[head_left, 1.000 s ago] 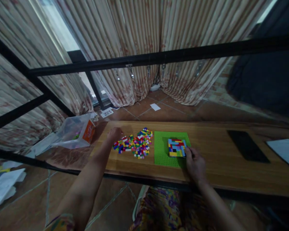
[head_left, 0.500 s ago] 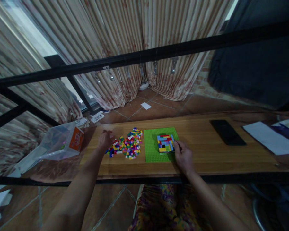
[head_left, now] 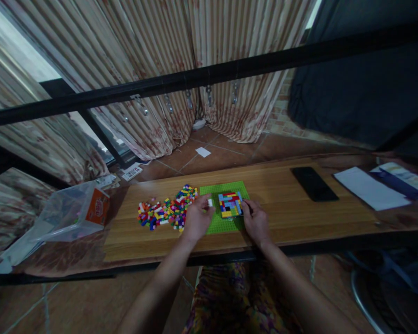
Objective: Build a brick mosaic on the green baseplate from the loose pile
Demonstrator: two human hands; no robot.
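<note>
Left hand [head_left: 198, 218], second ago at left end of loose brick pile [head_left: 162, 213], now hovers over left side of green baseplate [head_left: 220, 226], white brick [head_left: 210, 202] (small, partly hidden) at fingertips; pile's left end uncovered.

Long rectangular brown wooden board [head_left: 285, 227]: smooth, grained, faintly sheened. Square green plastic baseplate [head_left: 225, 226]: studded. Small multicoloured plastic bricks [head_left: 185, 197] and square multicoloured plastic brick assembly [head_left: 231, 204]: hard-looking, finish too small to resolve. Clear box-shaped plastic container [head_left: 64, 211]: translucent, smooth-walled. White rectangular paper sheet [head_left: 371, 188]: matt. Beige-and-red striped cloth curtains [head_left: 153, 46]: matt, pleated.
</note>
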